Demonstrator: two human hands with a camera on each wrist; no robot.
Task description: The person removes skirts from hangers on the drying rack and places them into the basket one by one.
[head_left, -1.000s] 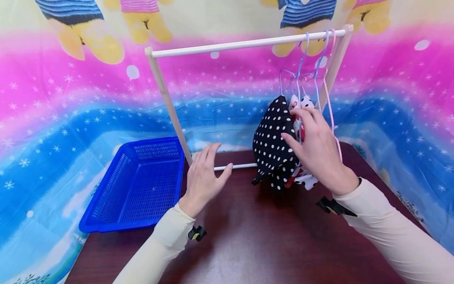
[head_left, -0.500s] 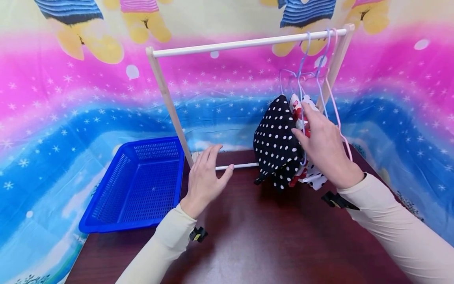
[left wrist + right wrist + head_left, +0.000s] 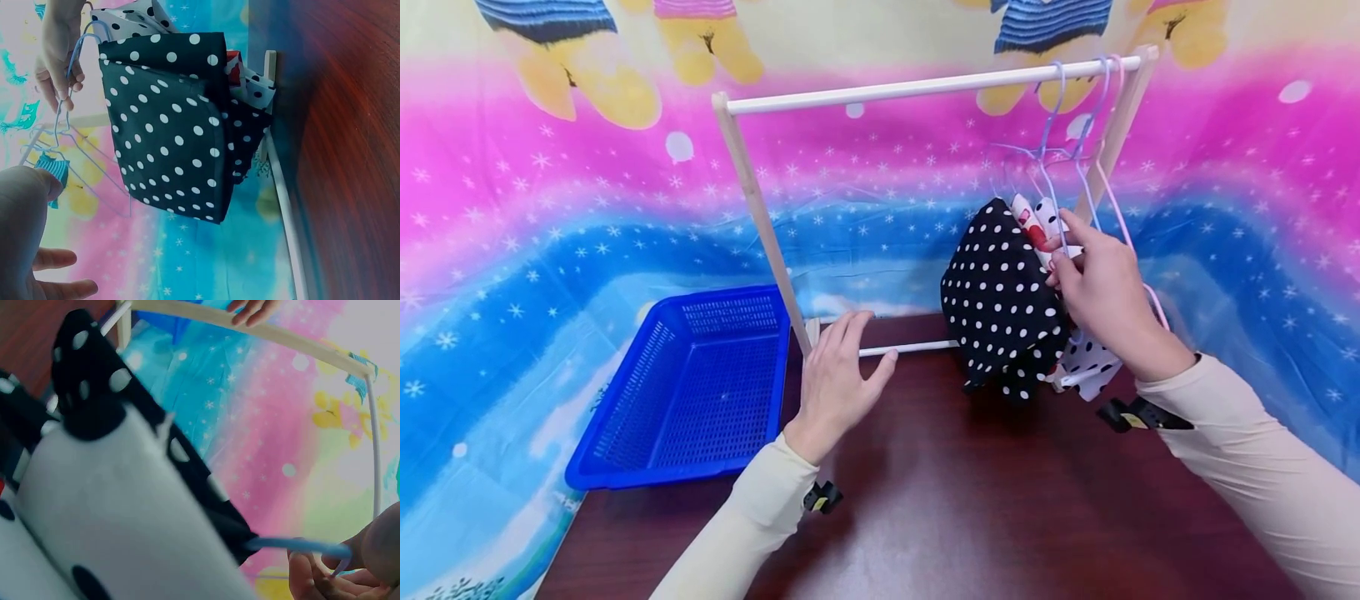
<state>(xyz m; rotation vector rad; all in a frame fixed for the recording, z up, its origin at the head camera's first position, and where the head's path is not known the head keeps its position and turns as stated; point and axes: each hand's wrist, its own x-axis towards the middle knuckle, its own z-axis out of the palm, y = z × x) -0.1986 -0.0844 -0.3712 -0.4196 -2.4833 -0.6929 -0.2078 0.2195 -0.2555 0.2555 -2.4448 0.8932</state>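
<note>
My right hand (image 3: pixel 1105 287) pinches the side wire of a lilac-blue hanger (image 3: pixel 1062 92) that hangs from the rack's top bar (image 3: pixel 917 85). A black cloth garment with white dots (image 3: pixel 1000 283) hangs on that hanger; the left wrist view shows its broad dotted face (image 3: pixel 165 137). Behind it, partly hidden, are a white cloth with red print (image 3: pixel 1028 223) and a white cloth with black dots (image 3: pixel 1086 362). A second bluish hanger (image 3: pixel 1103 92) and a pink hanger (image 3: pixel 1121 92) hang farther right. Fingers extended, my left hand (image 3: pixel 838 383) is beside the rack's left post (image 3: pixel 760 217), holding nothing.
A blue plastic basket (image 3: pixel 580 471) stands at the left on the dark red-brown table (image 3: pixel 970 517). The rack's white lower bar (image 3: pixel 913 347) runs low behind my left hand. A printed cloth backdrop (image 3: pixel 880 192) encloses the back and sides.
My right hand has moved right, and its thumb and fingers have come together on the hanger wire. The black garment has shifted right and swung with it. My left hand has barely moved.
</note>
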